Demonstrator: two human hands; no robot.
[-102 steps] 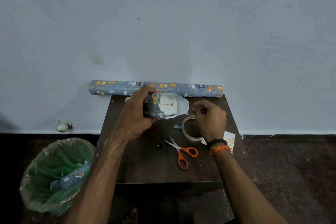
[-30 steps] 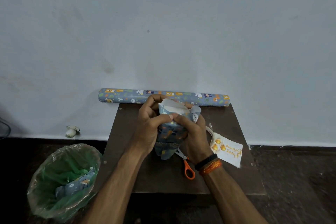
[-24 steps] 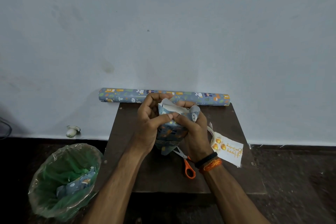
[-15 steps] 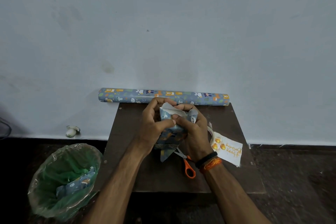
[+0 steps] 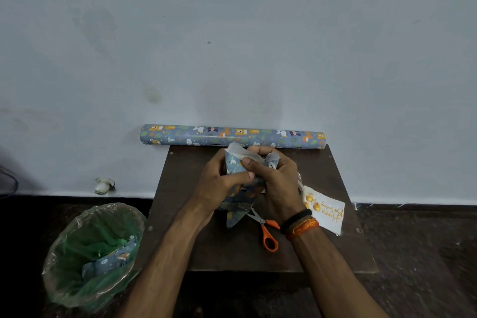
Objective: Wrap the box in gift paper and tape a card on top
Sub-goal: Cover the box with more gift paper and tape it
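Both my hands, left (image 5: 219, 186) and right (image 5: 277, 183), grip the half-wrapped box (image 5: 236, 168) above the bench (image 5: 232, 253), pinching paper flaps down for taping.

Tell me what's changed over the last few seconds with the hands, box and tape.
The right hand left the tape roll and joined the left hand on the box. Both hands now grip the box, lifted off the table and stood more upright, pinching the paper folds at its top end. The scissors, card, paper roll and bin stayed put.
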